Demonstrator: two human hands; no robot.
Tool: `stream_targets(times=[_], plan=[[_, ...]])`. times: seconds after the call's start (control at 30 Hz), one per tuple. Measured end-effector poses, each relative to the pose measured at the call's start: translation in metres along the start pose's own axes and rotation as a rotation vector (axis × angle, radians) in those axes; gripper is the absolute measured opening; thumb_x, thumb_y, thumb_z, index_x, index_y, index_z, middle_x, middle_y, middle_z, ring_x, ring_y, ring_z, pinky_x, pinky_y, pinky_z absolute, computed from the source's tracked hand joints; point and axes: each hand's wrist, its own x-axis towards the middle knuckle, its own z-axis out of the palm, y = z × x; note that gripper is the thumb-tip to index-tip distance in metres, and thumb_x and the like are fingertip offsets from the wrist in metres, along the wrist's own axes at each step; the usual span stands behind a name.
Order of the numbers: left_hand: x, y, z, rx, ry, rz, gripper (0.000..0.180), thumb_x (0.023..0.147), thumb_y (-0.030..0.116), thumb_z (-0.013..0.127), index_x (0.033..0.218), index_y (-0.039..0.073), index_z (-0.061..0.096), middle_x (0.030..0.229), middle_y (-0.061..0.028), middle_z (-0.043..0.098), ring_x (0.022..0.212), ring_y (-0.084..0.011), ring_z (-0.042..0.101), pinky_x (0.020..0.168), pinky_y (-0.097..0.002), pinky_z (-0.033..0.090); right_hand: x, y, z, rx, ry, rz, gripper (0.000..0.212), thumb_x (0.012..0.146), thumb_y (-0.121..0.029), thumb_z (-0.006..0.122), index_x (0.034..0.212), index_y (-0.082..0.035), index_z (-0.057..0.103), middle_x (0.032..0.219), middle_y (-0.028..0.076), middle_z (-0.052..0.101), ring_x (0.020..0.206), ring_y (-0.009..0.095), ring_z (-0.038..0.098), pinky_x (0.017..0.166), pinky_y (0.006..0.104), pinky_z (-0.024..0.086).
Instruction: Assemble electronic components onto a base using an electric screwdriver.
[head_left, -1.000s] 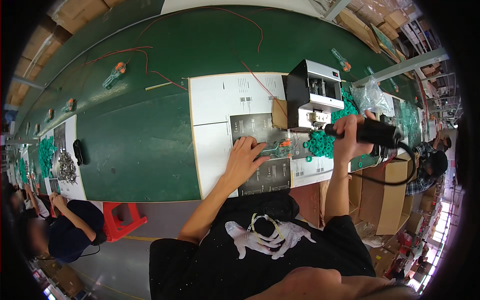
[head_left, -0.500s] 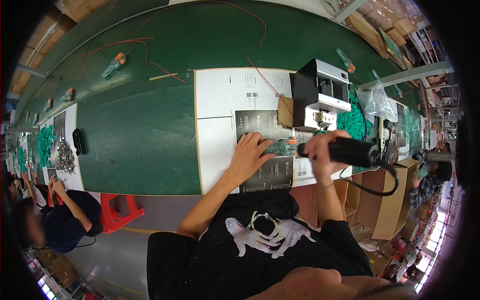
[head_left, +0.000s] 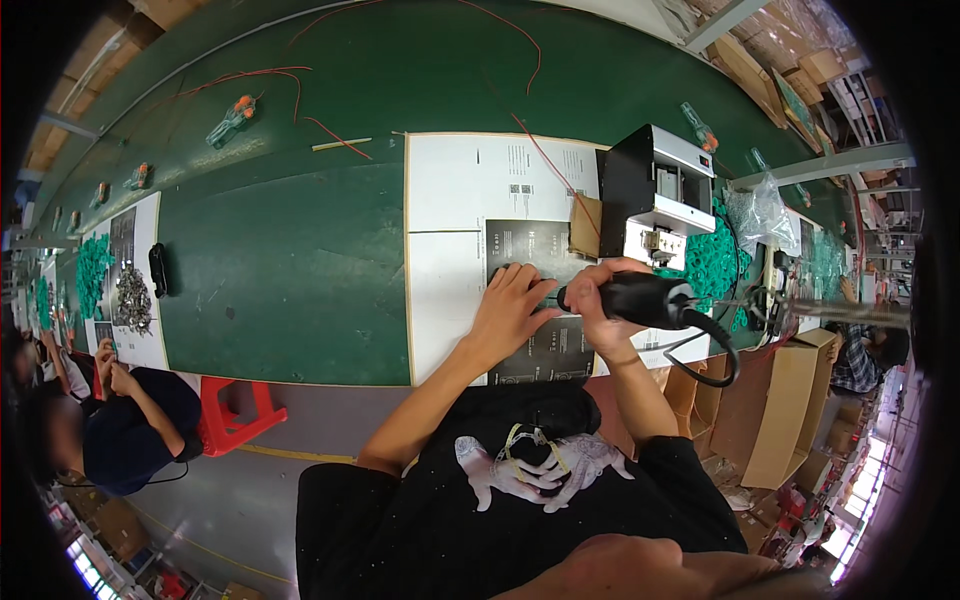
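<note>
Near the bench's front edge, my right hand [head_left: 600,312] is wrapped round a black electric screwdriver [head_left: 645,298], held almost level with its tip to the left. Its cord loops down on the right. My left hand [head_left: 512,312] lies on the dark printed sheet, thumb and fingers closed on a translucent teal part [head_left: 549,299]. The screwdriver's tip meets that part right beside my left fingertips. Both hands hide most of the part, so I cannot make out the exact contact.
A black-and-white boxy machine [head_left: 655,190] stands behind my right hand, with a pile of green plastic pieces [head_left: 712,250] and a clear plastic bag [head_left: 762,215] beside it. Teal-and-orange parts [head_left: 232,122] and red wires [head_left: 300,95] lie farther back. A co-worker [head_left: 130,420] sits at the left.
My right hand has brought the screwdriver left, up to my left hand. The teal-and-orange part, plainly visible before, is now mostly covered. My left hand stays on it.
</note>
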Motion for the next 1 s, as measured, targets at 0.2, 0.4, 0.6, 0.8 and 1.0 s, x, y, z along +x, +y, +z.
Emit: stream_targets(times=[0.2, 0.4, 0.6, 0.8, 1.0], plan=[[-0.002, -0.01, 0.003, 0.008, 0.004, 0.008, 0.04, 0.079, 0.023, 0.079, 0.115, 0.007, 0.069, 0.101, -0.0093, 0.054, 0.1, -0.0294, 0.054, 0.088, -0.0406, 0.045, 0.002, -0.002, 0.005, -0.175, -0.211, -0.046, 0.041, 0.093, 0.008, 0.063, 0.119, -0.01, 0.037, 0.081, 0.009, 0.06, 0.069, 0.018, 0.061, 0.066, 0.0344, 0.053], [0.001, -0.015, 0.006, 0.021, 0.0, 0.011, 0.038, 0.079, 0.02, 0.078, 0.114, 0.008, 0.069, 0.102, -0.0087, 0.054, 0.1, -0.0289, 0.054, 0.088, -0.0408, 0.044, 0.001, 0.013, 0.008, -0.113, -0.158, -0.059, 0.037, 0.086, 0.008, 0.074, 0.112, -0.006, 0.051, 0.085, 0.01, 0.072, 0.074, 0.017, 0.068, 0.071, 0.0288, 0.052], [0.007, -0.003, 0.014, 0.033, 0.014, 0.033, 0.036, 0.078, 0.019, 0.079, 0.111, 0.008, 0.069, 0.101, -0.0084, 0.054, 0.1, -0.0286, 0.053, 0.087, -0.0404, 0.043, 0.006, 0.004, -0.006, -0.388, -0.182, -0.1, 0.03, 0.082, -0.002, 0.081, 0.101, -0.009, 0.059, 0.081, 0.004, 0.07, 0.068, 0.014, 0.065, 0.068, 0.0291, 0.051], [0.031, 0.034, 0.006, 0.018, 0.019, 0.016, 0.036, 0.079, 0.019, 0.08, 0.111, 0.007, 0.07, 0.097, -0.0095, 0.056, 0.095, -0.0297, 0.055, 0.083, -0.0425, 0.045, 0.018, -0.035, -0.074, 0.99, 0.325, 0.217, 0.018, 0.098, 0.001, 0.06, 0.112, -0.006, 0.052, 0.072, 0.004, 0.056, 0.06, 0.016, 0.057, 0.06, 0.0353, 0.053], [0.086, -0.052, -0.088, 0.193, 0.308, -0.066, 0.035, 0.083, 0.021, 0.079, 0.114, 0.004, 0.073, 0.101, -0.0127, 0.06, 0.093, -0.0312, 0.057, 0.082, -0.0413, 0.047, 0.084, -0.111, -0.132, -0.193, 0.547, -0.307, 0.033, 0.095, 0.009, 0.062, 0.125, 0.002, 0.051, 0.073, 0.005, 0.057, 0.055, 0.013, 0.053, 0.053, 0.0317, 0.049]])
